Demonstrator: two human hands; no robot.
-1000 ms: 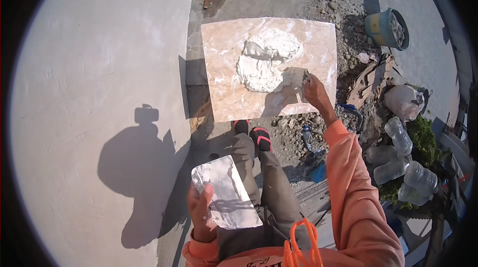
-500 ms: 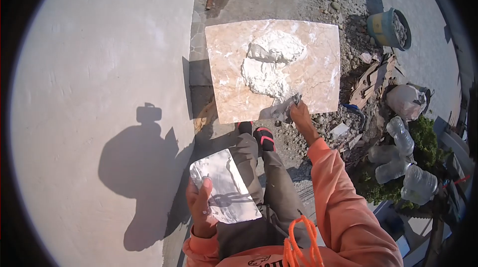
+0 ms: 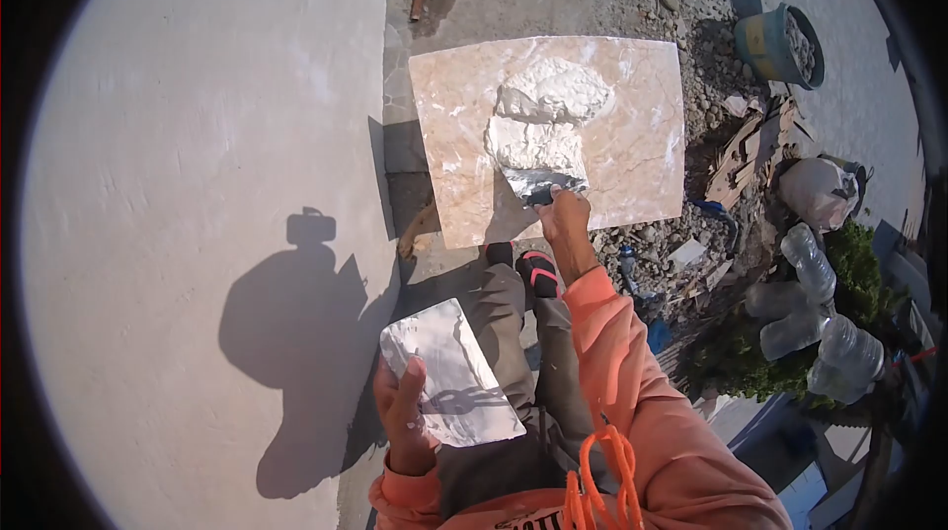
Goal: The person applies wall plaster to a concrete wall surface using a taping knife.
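Observation:
A marbled tan board (image 3: 642, 155) carries a thick heap of white plaster (image 3: 553, 90) in front of me. My right hand (image 3: 567, 219) is closed round the handle of a putty knife (image 3: 541, 184), its wide blade against the near side of the plaster. Close to my lap, my left hand (image 3: 403, 411) grips a white plaster-smeared rectangular board (image 3: 459, 372) by its left edge, thumb on top. The underside of that board and my left fingers beneath it are hidden.
A smooth pale wall (image 3: 178, 135) rises on the left. To the right are a teal bucket (image 3: 765, 46) of rubble, loose gravel (image 3: 652, 244), a tied white bag (image 3: 820, 194) and clear plastic jugs (image 3: 839, 357). My feet are below the tan board.
My right hand has moved left with the putty knife, from the board's near edge to the plaster, turning the blade across it. My left hand stays almost unchanged.

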